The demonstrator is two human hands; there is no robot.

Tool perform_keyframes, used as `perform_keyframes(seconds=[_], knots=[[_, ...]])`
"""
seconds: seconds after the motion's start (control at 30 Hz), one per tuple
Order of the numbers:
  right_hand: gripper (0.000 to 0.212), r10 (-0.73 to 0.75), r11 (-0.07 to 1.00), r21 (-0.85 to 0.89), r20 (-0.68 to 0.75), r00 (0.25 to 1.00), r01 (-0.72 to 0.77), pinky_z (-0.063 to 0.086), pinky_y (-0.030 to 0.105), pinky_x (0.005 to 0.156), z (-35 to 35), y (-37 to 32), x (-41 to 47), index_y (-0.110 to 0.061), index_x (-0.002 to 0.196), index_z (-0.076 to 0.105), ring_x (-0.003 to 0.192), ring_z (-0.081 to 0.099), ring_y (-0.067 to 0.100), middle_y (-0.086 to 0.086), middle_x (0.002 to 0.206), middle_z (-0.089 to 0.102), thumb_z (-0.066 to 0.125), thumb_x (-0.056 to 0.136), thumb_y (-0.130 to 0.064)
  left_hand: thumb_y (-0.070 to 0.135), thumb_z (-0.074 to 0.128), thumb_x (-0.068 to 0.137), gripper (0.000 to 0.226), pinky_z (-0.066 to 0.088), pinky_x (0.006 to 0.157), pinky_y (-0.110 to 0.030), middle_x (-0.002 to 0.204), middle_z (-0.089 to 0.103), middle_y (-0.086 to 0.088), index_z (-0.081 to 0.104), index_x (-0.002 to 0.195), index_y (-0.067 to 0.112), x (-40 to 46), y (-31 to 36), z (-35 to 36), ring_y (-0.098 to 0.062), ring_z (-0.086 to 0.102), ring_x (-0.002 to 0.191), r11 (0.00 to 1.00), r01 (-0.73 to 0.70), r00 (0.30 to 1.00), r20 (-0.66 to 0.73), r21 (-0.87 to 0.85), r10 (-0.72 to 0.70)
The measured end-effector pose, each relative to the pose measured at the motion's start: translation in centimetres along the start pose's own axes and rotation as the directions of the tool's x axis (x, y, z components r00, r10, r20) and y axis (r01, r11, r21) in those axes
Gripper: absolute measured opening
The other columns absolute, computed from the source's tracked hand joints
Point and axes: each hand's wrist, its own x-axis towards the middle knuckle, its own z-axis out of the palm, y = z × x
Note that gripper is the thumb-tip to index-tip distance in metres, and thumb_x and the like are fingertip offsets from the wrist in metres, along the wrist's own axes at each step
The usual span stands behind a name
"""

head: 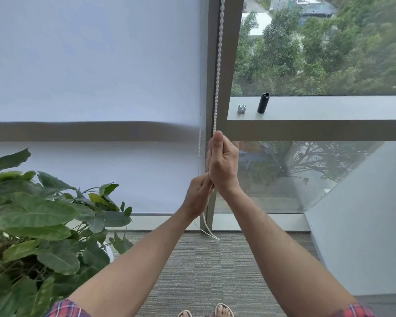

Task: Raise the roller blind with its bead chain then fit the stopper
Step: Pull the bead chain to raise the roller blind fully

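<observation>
both fists closed on the bead chain (217, 72) beside the lowered blind (94, 65) — right hand (222, 163) above left hand (198, 197) — so pull straight down, steadily (stopper pieces (242, 108) wait on the ledge (329, 108)).

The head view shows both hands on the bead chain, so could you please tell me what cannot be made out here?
- Head view: bead chain top and roller mechanism, cut off by the upper edge.
- Chain inside the right hand and left hand, hidden by each grip.
- Small grey part and black cylinder on the sill: too small to identify.
</observation>
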Motion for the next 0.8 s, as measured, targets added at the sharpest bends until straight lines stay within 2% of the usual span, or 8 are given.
perform_keyframes(seconds=[0.1, 0.2, 0.3, 0.37, 0.43, 0.53, 0.63, 0.8], knots=[[0.046, 0.044, 0.999, -0.016, -0.004, 0.999, -0.044, 0.027, 0.037, 0.044, -0.3, 0.8, -0.7, -0.035, 0.060, 0.040, 0.048, 0.030, 0.017, -0.011, 0.054, 0.033, 0.040, 0.096, -0.065, 0.041, 0.045, 0.090, 0.025, 0.045, 0.072, -0.038, 0.082, 0.060, 0.001, 0.062, 0.080, 0.026, 0.0, -0.8, -1.2, -0.018, 0.054, 0.081, 0.989, -0.038, 0.998, -0.050, 0.145, 0.045], [0.043, 0.045, 0.994, -0.096, 0.007, 0.999, -0.044, 0.033, 0.030, 0.049, -0.5, 1.7, -1.3, -0.039, 0.061, 0.045, 0.048, 0.038, 0.005, -0.016, 0.052, 0.042, 0.039, 0.099, -0.058, 0.016, 0.044, 0.083, 0.028, 0.046, 0.085, -0.033, 0.104, 0.065, -0.009, 0.066, 0.101, 0.015, 0.5, 1.0, -1.9, -0.017, 0.060, 0.102, 0.998, -0.056, 0.985, -0.163, 0.034, 0.061], [0.037, 0.062, 0.988, -0.145, 0.048, 0.997, -0.055, 0.039, 0.019, 0.053, -0.8, 3.5, -2.7, -0.043, 0.071, 0.056, 0.051, 0.047, -0.002, -0.021, 0.055, 0.053, 0.038, 0.103, -0.041, 0.012, 0.039, 0.089, 0.029, 0.049, 0.082, -0.035, 0.095, 0.066, -0.008, 0.066, 0.101, 0.017, 1.3, 4.8, -1.9, -0.018, 0.061, 0.092, 0.981, -0.166, 0.964, -0.225, -0.097, 0.141], [0.038, 0.102, 0.982, -0.164, 0.060, 0.993, -0.091, 0.035, 0.033, 0.051, -0.8, 4.5, -3.6, -0.035, 0.065, 0.047, 0.052, 0.039, 0.008, -0.014, 0.055, 0.044, 0.037, 0.100, -0.044, 0.020, 0.036, 0.097, 0.028, 0.048, 0.081, -0.036, 0.093, 0.064, -0.009, 0.063, 0.104, 0.020, 1.9, 7.4, -1.7, -0.022, 0.060, 0.089, 0.958, -0.246, 0.953, -0.218, -0.147, 0.211], [0.040, 0.124, 0.977, -0.181, 0.052, 0.991, -0.112, 0.030, 0.036, 0.051, -0.7, 5.0, -4.1, -0.030, 0.063, 0.037, 0.053, 0.033, 0.011, -0.010, 0.057, 0.038, 0.036, 0.099, -0.046, 0.024, 0.031, 0.103, 0.032, 0.048, 0.073, -0.035, 0.087, 0.062, -0.009, 0.062, 0.104, 0.017, 2.2, 9.2, -1.1, -0.024, 0.060, 0.082, 0.943, -0.291, 0.948, -0.181, -0.164, 0.261], [0.037, 0.138, 0.980, -0.156, 0.060, 0.989, -0.128, 0.028, 0.034, 0.051, -0.7, 5.4, -4.1, -0.032, 0.061, 0.039, 0.054, 0.033, 0.008, -0.012, 0.056, 0.039, 0.040, 0.098, -0.037, 0.026, 0.033, 0.106, 0.035, 0.036, 0.051, -0.021, 0.062, 0.051, 0.006, 0.061, 0.089, 0.013, 2.5, 10.6, 0.2, -0.011, 0.045, 0.054, 0.939, -0.248, 0.964, -0.158, -0.240, 0.214], [0.041, 0.211, 0.977, -0.063, 0.150, 0.966, -0.204, 0.027, 0.029, 0.049, -1.1, 5.8, -3.8, -0.034, 0.059, 0.047, 0.049, 0.033, 0.009, -0.015, 0.050, 0.042, 0.043, 0.098, -0.023, 0.029, 0.038, 0.103, 0.037, 0.028, 0.046, -0.014, 0.052, 0.039, 0.014, 0.054, 0.072, 0.016, 2.8, 10.3, 0.6, -0.003, 0.032, 0.046, 0.938, -0.224, 0.964, -0.202, -0.265, 0.173], [0.037, 0.319, 0.928, 0.099, 0.284, 0.904, -0.358, 0.033, 0.022, 0.047, -1.9, 5.9, -4.0, -0.020, 0.069, 0.053, 0.047, 0.036, 0.006, -0.012, 0.053, 0.044, 0.043, 0.104, -0.024, 0.034, 0.042, 0.098, 0.038, 0.025, 0.041, -0.018, 0.046, 0.036, 0.010, 0.052, 0.066, 0.016, 2.7, 10.1, 0.5, -0.005, 0.028, 0.040, 0.925, -0.228, 0.959, -0.231, -0.303, 0.161]])
